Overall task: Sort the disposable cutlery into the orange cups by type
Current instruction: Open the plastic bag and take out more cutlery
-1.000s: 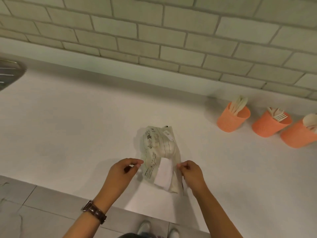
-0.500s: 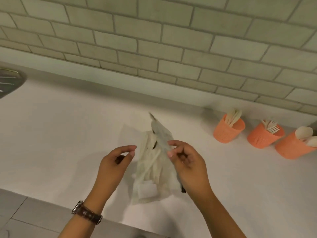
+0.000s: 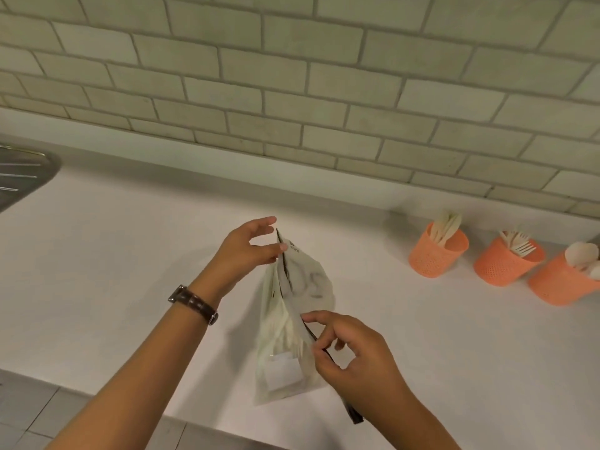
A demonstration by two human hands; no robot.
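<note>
Bag (image 3: 302,287): clear, pale cutlery (image 3: 285,329) inside, between both hands over the counter (image 3: 130,271).
Left hand (image 3: 243,251): thumb and forefinger pinch the bag's far top corner.
Right hand (image 3: 357,355): fingers pinch the bag's near edge at its black strip.
Orange cups: 3 in a row, well right of the bag: nearest cup (image 3: 435,258), fork cup (image 3: 503,267), spoon cup (image 3: 561,285).

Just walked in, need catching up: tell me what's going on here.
A person holds a clear cutlery packet upright at the white counter. The left-hand grip pinches its top edge, the right-hand grip its dark-striped side lower down, as if opening it. To the right stand the orange knife cup, fork cup and spoon cup, each holding some. Nothing from the packet is out yet.
</note>
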